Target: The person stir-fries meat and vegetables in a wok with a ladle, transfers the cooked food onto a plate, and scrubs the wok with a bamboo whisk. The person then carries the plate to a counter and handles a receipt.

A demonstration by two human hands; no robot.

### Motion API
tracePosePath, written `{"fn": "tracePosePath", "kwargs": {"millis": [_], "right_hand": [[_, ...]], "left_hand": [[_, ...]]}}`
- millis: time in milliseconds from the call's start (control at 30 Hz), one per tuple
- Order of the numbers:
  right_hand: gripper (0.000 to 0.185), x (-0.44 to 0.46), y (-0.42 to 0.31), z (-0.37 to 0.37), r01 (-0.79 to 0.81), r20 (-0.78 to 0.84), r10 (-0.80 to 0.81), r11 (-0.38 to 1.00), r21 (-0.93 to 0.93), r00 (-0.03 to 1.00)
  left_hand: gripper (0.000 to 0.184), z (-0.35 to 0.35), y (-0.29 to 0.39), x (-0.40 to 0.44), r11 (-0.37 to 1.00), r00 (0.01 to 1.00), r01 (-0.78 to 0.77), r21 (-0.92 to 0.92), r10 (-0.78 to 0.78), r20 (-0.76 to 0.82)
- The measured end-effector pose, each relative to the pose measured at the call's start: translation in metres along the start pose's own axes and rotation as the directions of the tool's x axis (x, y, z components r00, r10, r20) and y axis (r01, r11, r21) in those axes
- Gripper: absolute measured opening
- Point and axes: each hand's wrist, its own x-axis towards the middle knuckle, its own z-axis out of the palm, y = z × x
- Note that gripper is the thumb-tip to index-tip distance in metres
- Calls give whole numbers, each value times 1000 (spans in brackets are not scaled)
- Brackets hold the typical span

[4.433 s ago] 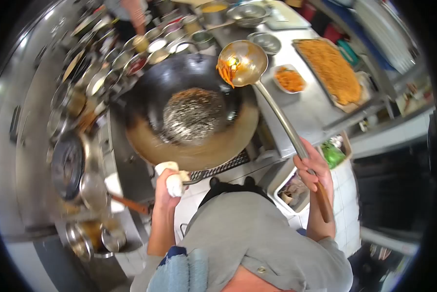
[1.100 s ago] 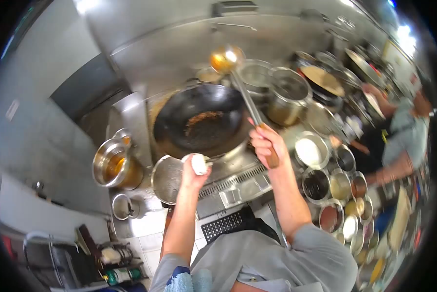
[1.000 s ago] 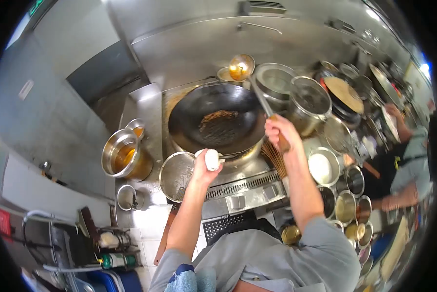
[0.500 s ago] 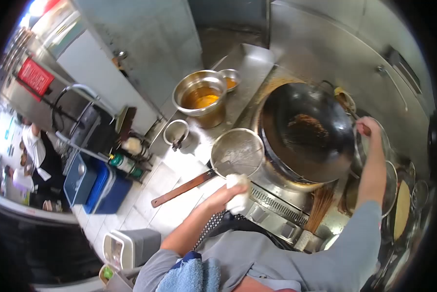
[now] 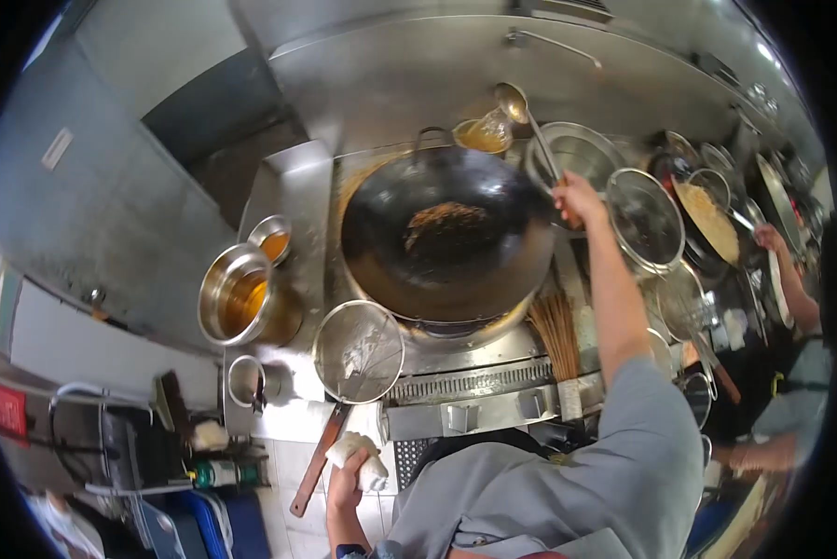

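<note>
My right hand grips the handle of a metal ladle, whose bowl is raised beside a container of yellow liquid. A glassy, shiny patch shows under the ladle's bowl; I cannot tell whether it is liquid. In front of me a large black wok sits on the stove, with brown crumbly food at its bottom. My left hand is closed around a bunched white cloth, close to the wooden handle of a round strainer.
Left of the wok stand a pot of orange oil, a small orange-filled bowl and a small metal cup. A bamboo brush leans at the stove front. Another person's hand works among pans at right.
The view has swung right. My right hand has lifted the ladle, bringing its bowl up by the yellow container. My left hand still holds the cloth. Another person now shows at right.
</note>
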Motion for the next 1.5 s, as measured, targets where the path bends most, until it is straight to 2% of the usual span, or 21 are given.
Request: {"fn": "tracePosePath", "kwargs": {"millis": [67,133,167,300,333,367,400,433,600,700,733,800,867,933,1000,1100,1267,1333,1400,1467,1500], "right_hand": [[38,-29,25,5,31,-213,-63,988,-150,975],[40,-56,17,13,-96,-344,-48,915,-391,938],[27,-62,19,16,-130,-399,-37,914,-384,916],[13,-57,27,-11,-106,-214,149,974,198,965],[12,-56,26,-19,-85,-96,162,838,539,982],[12,-55,25,-26,-91,20,127,585,806,992],[13,-59,18,-30,-126,117,51,254,959,992],[17,-61,9,-35,-168,163,58,89,982,985],[17,-110,-29,-32,-261,259,-32,-180,948,965],[19,-175,-55,-21,-332,338,-32,-293,897,941],[26,-198,-61,-18,-384,388,-64,-356,852,920],[45,-239,-65,-14,-378,375,-69,-301,875,924],[49,-278,-65,-11,-385,383,-69,-290,876,921],[45,-315,-63,-7,-340,340,-28,-133,931,940],[48,-340,-51,-9,-288,287,26,140,947,957],[52,-358,-50,-4,-206,158,133,592,779,979],[64,-269,-32,-4,-86,5,96,870,485,995],[69,-197,7,-17,-34,-53,44,984,173,998],[63,-146,22,-6,-48,-251,-17,967,-252,968],[42,-75,79,-13,-16,-367,-228,831,-556,902],[35,-77,59,-13,-44,-346,-68,951,-307,936]], "left_hand": [[42,8,17,-7,997,999,4,-74,-2,38],[43,11,25,-8,997,1000,-7,-74,9,22],[43,19,33,-13,998,999,-45,-51,47,25],[44,18,35,-17,999,995,-50,13,49,88],[45,14,29,-14,998,994,-50,28,47,102],[45,7,18,-9,998,992,-50,42,45,116],[46,9,17,-11,997,991,-49,57,41,129],[42,13,16,-12,996,984,-61,70,48,170],[27,40,4,4,840,896,-382,384,235,377],[49,70,5,23,735,808,-540,410,316,498],[56,79,9,35,515,686,-712,477,364,630],[64,118,47,26,299,461,-887,353,518,720],[63,146,64,34,183,380,-924,335,536,754],[62,175,77,45,237,455,-889,392,564,689],[61,199,78,68,254,544,-831,496,561,624],[54,214,73,79,247,564,-815,523,543,622],[47,226,72,60,249,558,-819,518,558,614],[45,227,67,67,179,538,-817,548,581,611],[45,229,75,60,205,599,-773,600,549,583],[41,226,68,67,184,573,-774,606,611,547],[41,228,73,64,213,607,-755,620,585,538]]}}
